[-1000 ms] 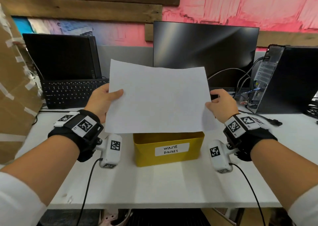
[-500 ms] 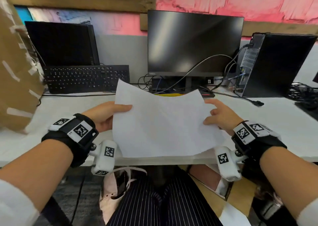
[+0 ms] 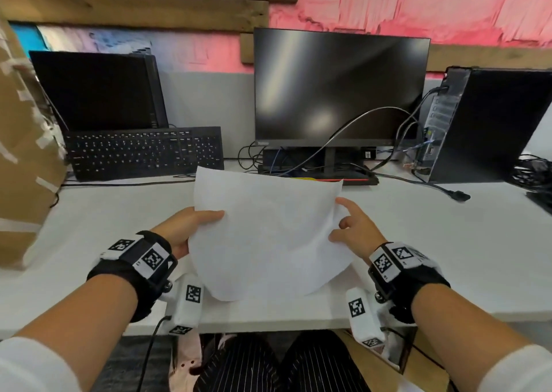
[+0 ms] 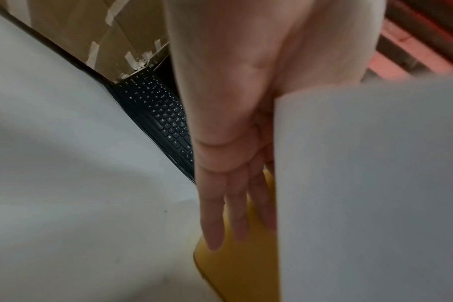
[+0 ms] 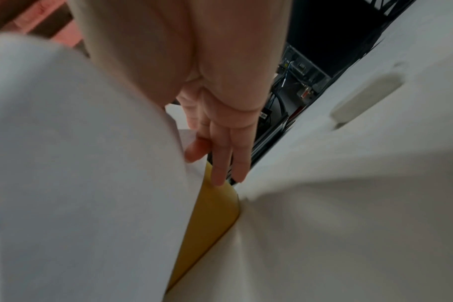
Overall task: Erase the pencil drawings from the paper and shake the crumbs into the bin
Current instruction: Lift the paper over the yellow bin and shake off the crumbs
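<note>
The paper (image 3: 268, 236) is hanging in the air above the white counter (image 3: 433, 242), bowing so that its near edge is curving down toward the person. It is covering almost all of the yellow bin (image 5: 212, 212), which is standing on the counter directly beneath it; in the head view only a sliver of yellow is showing past the sheet's far edge. No pencil marks are showing on the side facing the head camera.

The left hand (image 3: 185, 227) is pinching the sheet's left edge, thumb lying on top and fingers (image 4: 236, 212) stretching straight along the underside. The right hand (image 3: 355, 230) is pinching the right edge with its thumb on top and one finger under the sheet, while its index finger is pointing outward and the other fingers (image 5: 225, 155) are hanging straight below.

Behind the paper, a black keyboard (image 3: 143, 152) is leaning against a dark laptop (image 3: 98, 90), a dark monitor (image 3: 337, 87) is standing at centre, and a black computer tower (image 3: 490, 123) is standing to the right. A cardboard box (image 3: 24, 140) is sitting at the far left.
</note>
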Motion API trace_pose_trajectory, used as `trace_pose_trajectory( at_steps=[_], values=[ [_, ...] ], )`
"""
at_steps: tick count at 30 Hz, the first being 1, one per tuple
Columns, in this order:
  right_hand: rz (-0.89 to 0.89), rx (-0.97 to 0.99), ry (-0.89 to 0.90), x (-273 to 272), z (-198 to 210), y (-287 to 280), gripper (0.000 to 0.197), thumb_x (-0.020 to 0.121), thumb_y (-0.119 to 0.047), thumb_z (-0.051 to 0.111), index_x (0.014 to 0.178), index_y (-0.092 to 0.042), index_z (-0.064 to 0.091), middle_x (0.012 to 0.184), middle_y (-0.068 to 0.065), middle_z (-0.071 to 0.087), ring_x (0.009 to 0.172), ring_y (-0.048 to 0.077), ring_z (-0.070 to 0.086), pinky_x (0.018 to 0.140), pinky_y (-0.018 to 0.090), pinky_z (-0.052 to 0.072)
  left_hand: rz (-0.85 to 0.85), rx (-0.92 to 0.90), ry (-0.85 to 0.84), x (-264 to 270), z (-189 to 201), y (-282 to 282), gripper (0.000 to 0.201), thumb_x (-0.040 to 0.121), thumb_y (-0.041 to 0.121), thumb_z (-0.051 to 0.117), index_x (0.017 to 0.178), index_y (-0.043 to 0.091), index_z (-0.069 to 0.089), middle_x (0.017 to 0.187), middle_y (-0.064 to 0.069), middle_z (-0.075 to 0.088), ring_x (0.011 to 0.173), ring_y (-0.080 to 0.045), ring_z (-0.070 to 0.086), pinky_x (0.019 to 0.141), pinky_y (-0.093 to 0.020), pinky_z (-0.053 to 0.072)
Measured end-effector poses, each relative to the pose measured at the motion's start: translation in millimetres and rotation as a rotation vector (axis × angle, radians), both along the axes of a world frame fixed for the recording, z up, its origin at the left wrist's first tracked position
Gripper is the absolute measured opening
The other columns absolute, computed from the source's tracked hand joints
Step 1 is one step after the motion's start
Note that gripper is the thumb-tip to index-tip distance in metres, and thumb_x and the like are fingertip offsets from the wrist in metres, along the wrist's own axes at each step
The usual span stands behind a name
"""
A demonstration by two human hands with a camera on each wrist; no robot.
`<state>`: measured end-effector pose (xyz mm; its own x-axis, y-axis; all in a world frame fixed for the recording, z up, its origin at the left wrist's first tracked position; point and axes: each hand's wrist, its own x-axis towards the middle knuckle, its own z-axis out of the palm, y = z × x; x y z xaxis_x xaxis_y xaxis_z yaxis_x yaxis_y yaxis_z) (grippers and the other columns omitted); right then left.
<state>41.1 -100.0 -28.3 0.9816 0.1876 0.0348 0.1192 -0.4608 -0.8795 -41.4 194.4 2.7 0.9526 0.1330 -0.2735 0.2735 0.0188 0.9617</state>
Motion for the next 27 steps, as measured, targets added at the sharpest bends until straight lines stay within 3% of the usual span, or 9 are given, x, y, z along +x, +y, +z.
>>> trace_pose_trajectory(
  at_steps=[3,8,13,17,20,23,25,27],
  values=[
    [0.005,-0.014,0.012,24.2,0.4,10.7,0.075,0.079,0.004,0.061,0.142,-0.022,0.03,0.067,0.003,0.042,0.072,0.024,0.049,0.073,0.03,0.043,0.024,-0.007,0.011,25.7,0.8,8.5,0.027,0.093,0.011,0.05,0.119,0.004,0.057,0.115,-0.015,0.064,0.1,-0.03,0.062,0.084,-0.038,0.049],
    [0.001,-0.049,0.018,60.0,2.0,23.8,0.074,0.081,0.002,0.06,0.143,-0.022,0.029,0.07,0.002,0.041,0.071,0.02,0.049,0.063,0.021,0.042,0.072,-0.009,0.036,62.2,-1.3,19.2,0.016,0.094,0.01,0.049,0.106,0.006,0.06,0.103,-0.012,0.066,0.091,-0.027,0.062,0.079,-0.035,0.049],
    [-0.018,-0.079,0.053,83.7,0.5,23.8,0.067,0.081,0.002,0.056,0.14,-0.024,0.036,0.077,0.009,0.047,0.076,0.026,0.052,0.073,0.032,0.046,0.079,-0.005,0.064,82.0,-5.9,29.8,0.014,0.094,0.01,0.05,0.103,0.007,0.061,0.102,-0.012,0.066,0.092,-0.027,0.062,0.077,-0.036,0.049],
    [-0.061,-0.071,0.104,85.2,-3.4,15.2,0.063,0.081,0.002,0.053,0.137,-0.024,0.042,0.079,0.009,0.054,0.08,0.028,0.056,0.071,0.029,0.045,0.102,0.015,0.07,85.1,-13.4,31.8,0.012,0.091,0.005,0.054,0.1,0.006,0.061,0.099,-0.011,0.068,0.088,-0.026,0.063,0.073,-0.035,0.049],
    [-0.046,-0.137,0.148,72.8,-3.5,5.3,0.069,0.08,-0.001,0.059,0.14,-0.026,0.035,0.086,0.009,0.056,0.086,0.029,0.057,0.072,0.03,0.047,0.059,0.073,0.107,75.3,-14.6,30.6,0.021,0.081,0.0,0.065,0.101,0.007,0.063,0.094,-0.009,0.071,0.086,-0.026,0.066,0.071,-0.036,0.052],
    [-0.011,-0.231,0.192,55.1,1.0,-7.3,0.081,0.077,-0.003,0.066,0.143,-0.025,0.024,0.1,0.01,0.053,0.094,0.027,0.054,0.073,0.029,0.045,-0.077,0.148,0.176,59.0,-15.6,31.3,0.063,0.051,0.009,0.088,0.109,0.008,0.062,0.105,-0.013,0.071,0.094,-0.03,0.068,0.075,-0.039,0.057],
    [-0.017,-0.294,0.199,39.3,2.4,-15.1,0.072,0.077,-0.002,0.067,0.135,-0.023,0.03,0.091,0.005,0.05,0.087,0.024,0.052,0.065,0.025,0.043,-0.127,0.235,0.195,47.5,-16.9,27.0,0.059,0.062,0.005,0.083,0.116,0.011,0.06,0.108,-0.011,0.07,0.096,-0.028,0.068,0.076,-0.04,0.058],
    [-0.025,-0.401,0.18,21.3,1.9,-20.1,0.05,0.076,-0.003,0.066,0.117,-0.02,0.042,0.089,0.003,0.048,0.081,0.021,0.048,0.056,0.021,0.037,-0.121,0.349,0.197,38.3,-20.1,20.5,0.055,0.071,0.003,0.078,0.12,0.012,0.055,0.107,-0.01,0.069,0.093,-0.028,0.068,0.072,-0.042,0.059]
  ],
)
